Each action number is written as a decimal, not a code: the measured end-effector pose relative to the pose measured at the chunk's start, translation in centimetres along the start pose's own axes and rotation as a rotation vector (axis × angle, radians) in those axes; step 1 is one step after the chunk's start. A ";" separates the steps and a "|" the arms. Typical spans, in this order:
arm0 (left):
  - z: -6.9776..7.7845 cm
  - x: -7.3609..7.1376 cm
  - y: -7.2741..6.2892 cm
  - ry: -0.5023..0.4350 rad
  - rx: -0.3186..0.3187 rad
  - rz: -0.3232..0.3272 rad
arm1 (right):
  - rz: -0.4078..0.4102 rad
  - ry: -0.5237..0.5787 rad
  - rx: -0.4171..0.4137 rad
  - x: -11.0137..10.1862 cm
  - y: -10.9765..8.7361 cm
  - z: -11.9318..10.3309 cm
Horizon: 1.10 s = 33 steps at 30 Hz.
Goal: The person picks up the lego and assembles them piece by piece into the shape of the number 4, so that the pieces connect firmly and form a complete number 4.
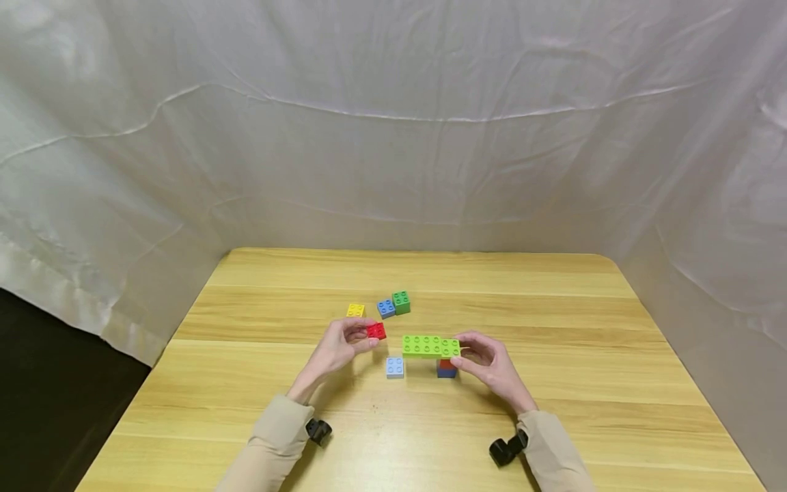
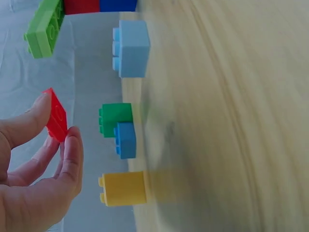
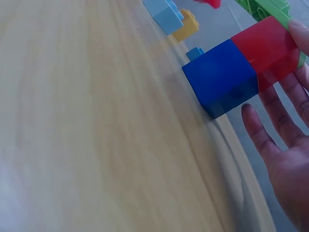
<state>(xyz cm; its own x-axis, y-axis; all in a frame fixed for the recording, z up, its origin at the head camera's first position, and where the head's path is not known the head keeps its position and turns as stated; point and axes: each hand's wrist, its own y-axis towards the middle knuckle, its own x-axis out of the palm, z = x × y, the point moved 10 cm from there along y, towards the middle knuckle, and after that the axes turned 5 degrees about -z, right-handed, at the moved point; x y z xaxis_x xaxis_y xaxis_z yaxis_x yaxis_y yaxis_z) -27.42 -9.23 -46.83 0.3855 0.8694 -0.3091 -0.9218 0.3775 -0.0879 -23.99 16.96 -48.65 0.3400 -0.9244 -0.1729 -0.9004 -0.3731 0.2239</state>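
My left hand point(image 1: 335, 350) pinches a thin red brick point(image 1: 376, 331) between thumb and fingers, raised above the table. With thumb and fingertips, my right hand point(image 1: 488, 362) grips the right end of a long lime green top piece point(image 1: 424, 346). Under that end sit a red brick point(image 3: 268, 50) and, below it, a dark blue brick point(image 3: 219, 77), at or close to the tabletop. The lime piece juts out leftward from this stack, with a seam across its studs. Between the hands, a light blue brick point(image 1: 395, 367) stands on the table.
Beyond the left hand stand a yellow brick point(image 1: 355, 310), a blue brick point(image 1: 386, 309) and a green brick point(image 1: 401, 302), the last two side by side. A wooden table point(image 1: 553, 294) carries everything. Pale cloth point(image 1: 393, 171) hangs behind it and along its sides.
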 end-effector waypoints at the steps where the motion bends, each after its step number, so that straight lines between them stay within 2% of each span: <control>1: 0.2 0.0 0.0 -0.007 0.011 0.003 | 0.001 0.001 0.004 0.0 0.0 0.0; 6: 1.6 0.4 -0.3 -0.045 0.067 0.010 | 0.013 -0.003 0.042 -0.2 0.0 0.5; 13: 4.0 1.5 -0.7 -0.032 0.173 -0.008 | 0.014 -0.038 0.049 -0.3 -0.1 0.7; 23: 6.1 3.6 -0.5 -0.042 0.237 -0.064 | 0.015 -0.017 0.080 -0.4 -0.2 1.2; 33: 7.7 6.0 0.0 0.013 0.311 -0.093 | -0.001 0.017 0.132 -0.2 -0.3 2.0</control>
<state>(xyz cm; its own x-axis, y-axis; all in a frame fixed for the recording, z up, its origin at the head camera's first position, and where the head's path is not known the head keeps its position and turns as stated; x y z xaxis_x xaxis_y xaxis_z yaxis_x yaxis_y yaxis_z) -24.79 -1.54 -41.45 0.4650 0.8233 -0.3255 -0.8255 0.5361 0.1768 -24.36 17.37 -50.63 0.3445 -0.9257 -0.1562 -0.9276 -0.3613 0.0953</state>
